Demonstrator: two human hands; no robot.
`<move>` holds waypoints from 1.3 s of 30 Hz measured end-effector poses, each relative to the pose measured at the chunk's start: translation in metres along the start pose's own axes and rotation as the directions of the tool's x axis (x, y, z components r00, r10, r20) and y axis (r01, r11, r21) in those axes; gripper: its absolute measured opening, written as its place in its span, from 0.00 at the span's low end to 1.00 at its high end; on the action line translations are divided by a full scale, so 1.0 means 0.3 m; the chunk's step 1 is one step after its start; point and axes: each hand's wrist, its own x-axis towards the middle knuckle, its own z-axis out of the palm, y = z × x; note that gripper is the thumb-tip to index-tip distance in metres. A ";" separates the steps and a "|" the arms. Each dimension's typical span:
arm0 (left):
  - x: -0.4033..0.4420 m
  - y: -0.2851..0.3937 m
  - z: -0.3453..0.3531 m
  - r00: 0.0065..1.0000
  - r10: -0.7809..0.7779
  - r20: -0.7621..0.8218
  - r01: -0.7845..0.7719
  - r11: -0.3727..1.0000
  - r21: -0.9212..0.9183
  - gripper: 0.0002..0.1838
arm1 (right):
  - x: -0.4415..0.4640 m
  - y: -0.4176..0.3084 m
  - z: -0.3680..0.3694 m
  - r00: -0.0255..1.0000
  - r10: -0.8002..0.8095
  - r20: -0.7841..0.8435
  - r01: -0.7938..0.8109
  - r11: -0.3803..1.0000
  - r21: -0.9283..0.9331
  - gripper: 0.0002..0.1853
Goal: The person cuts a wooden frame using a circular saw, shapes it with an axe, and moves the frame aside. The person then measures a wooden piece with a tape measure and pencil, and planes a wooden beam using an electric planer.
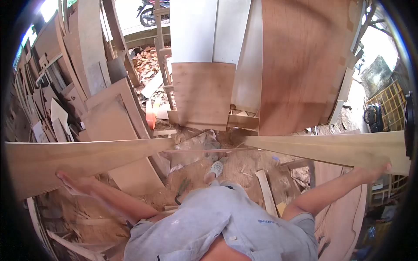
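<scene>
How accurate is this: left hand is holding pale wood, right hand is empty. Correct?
Not quite: the right hand isn't empty. The head view shows it holding pale wood too, at the lower edge. The left hand is holding pale wood, as you said.

hands [74,182] [374,172]: 2 | held boards [87,157] [339,150]: 2 | light shoe [216,167]: 1 | red motorbike [149,17]: 1 | tall reddish panel [300,65]: 1
</scene>
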 end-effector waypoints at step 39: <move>-0.120 -1.632 1.609 0.861 -0.137 0.491 -0.140 0.862 0.486 0.27 | -1.096 1.237 2.213 0.649 0.146 0.746 0.372 0.795 -0.479 0.33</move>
